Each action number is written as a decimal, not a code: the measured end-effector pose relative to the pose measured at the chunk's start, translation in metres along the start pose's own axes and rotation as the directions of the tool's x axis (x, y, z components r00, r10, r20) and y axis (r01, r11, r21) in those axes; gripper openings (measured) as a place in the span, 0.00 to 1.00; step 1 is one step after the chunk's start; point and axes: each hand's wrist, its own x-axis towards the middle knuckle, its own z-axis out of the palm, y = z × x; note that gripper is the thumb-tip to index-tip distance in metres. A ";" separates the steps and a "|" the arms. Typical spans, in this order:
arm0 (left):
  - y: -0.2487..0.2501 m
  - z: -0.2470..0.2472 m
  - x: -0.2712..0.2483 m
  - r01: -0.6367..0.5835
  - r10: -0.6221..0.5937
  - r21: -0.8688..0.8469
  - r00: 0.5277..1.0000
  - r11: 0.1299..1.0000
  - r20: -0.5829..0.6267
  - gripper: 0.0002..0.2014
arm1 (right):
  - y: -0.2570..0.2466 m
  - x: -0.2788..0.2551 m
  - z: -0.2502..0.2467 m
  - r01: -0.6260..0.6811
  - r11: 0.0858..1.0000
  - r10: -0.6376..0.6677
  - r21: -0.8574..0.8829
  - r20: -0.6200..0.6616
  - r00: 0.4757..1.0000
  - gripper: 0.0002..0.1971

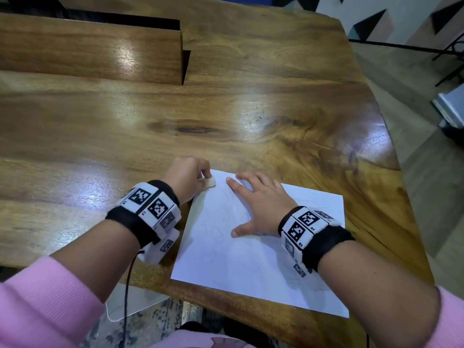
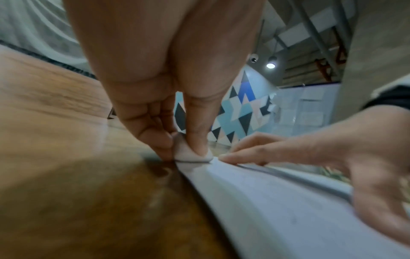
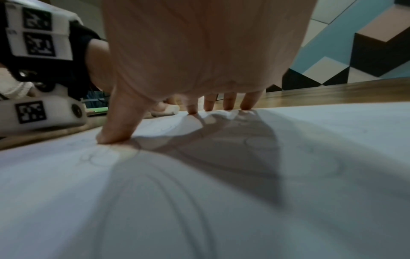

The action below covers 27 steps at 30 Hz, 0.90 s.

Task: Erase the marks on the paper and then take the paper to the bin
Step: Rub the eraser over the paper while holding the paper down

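A white sheet of paper (image 1: 261, 259) with faint pencil lines lies on the wooden table (image 1: 226, 121) near its front edge. My left hand (image 1: 190, 177) pinches a small white eraser (image 1: 209, 182) between thumb and fingers and holds it down at the paper's far left corner. In the left wrist view the eraser (image 2: 190, 154) sits on the paper's edge (image 2: 266, 192). My right hand (image 1: 258, 204) lies flat with spread fingers, pressing the paper (image 3: 199, 201) down, thumb (image 3: 119, 126) and fingertips (image 3: 208, 105) on the sheet.
A raised wooden shelf (image 1: 100, 49) runs along the table's back left. The table's right edge drops off to a grey floor (image 1: 426, 197). Something white lies on the floor below the table's front edge (image 1: 133, 305). No bin is in view.
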 end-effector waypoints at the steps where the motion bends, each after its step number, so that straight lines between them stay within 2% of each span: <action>1: -0.001 0.000 -0.001 -0.007 0.006 0.026 0.999 1.000 0.033 0.06 | 0.000 0.000 0.000 -0.001 1.000 0.001 0.004 -0.003 1.000 0.56; 4: 0.001 -0.002 0.004 -0.046 0.040 0.090 0.997 0.995 0.060 0.08 | 0.000 0.000 0.001 -0.004 1.000 0.004 0.015 -0.002 1.000 0.56; 9: 0.006 0.002 0.015 -0.104 0.103 -0.026 0.994 0.994 -0.028 0.07 | 0.000 0.000 0.006 -0.019 0.999 0.020 0.040 -0.016 1.000 0.57; 11: 0.000 0.005 0.004 -0.109 0.110 -0.026 0.994 0.994 0.020 0.06 | 0.001 0.001 0.007 -0.018 0.999 0.019 0.045 -0.008 1.000 0.57; 14: -0.011 0.010 -0.018 -0.133 0.134 -0.016 0.978 0.991 0.157 0.05 | 0.002 0.001 0.008 -0.010 0.998 0.010 0.054 -0.005 1.000 0.57; 15: -0.012 0.010 -0.018 -0.129 0.132 -0.031 0.982 0.991 0.138 0.05 | 0.002 0.001 0.008 -0.007 0.998 0.007 0.056 -0.005 1.000 0.57; 18: -0.003 0.007 0.003 -0.100 0.099 -0.070 0.995 0.993 -0.015 0.06 | 0.002 0.001 0.008 -0.005 0.999 0.005 0.047 -0.004 1.000 0.57; 20: 0.002 0.007 0.009 -0.095 0.093 -0.042 0.995 0.995 -0.044 0.07 | 0.002 0.001 0.007 -0.005 0.999 0.005 0.036 0.000 1.000 0.57; 21: 0.000 0.006 0.008 -0.091 0.091 -0.034 0.996 0.995 -0.018 0.06 | 0.001 0.001 0.006 -0.006 0.999 0.006 0.036 0.000 1.000 0.57; 23: -0.007 0.006 -0.004 -0.095 0.096 -0.011 0.989 0.995 0.111 0.04 | 0.001 0.001 0.006 -0.008 0.999 0.008 0.044 0.002 1.000 0.57; 25: -0.013 0.004 -0.011 -0.087 0.083 0.009 0.975 0.996 0.207 0.06 | 0.001 0.001 0.005 -0.007 0.999 0.007 0.048 0.002 1.000 0.57; 27: -0.010 0.002 -0.004 -0.054 0.059 -0.042 0.992 0.998 0.113 0.05 | 0.000 0.001 0.005 -0.004 0.999 0.004 0.044 0.002 1.000 0.57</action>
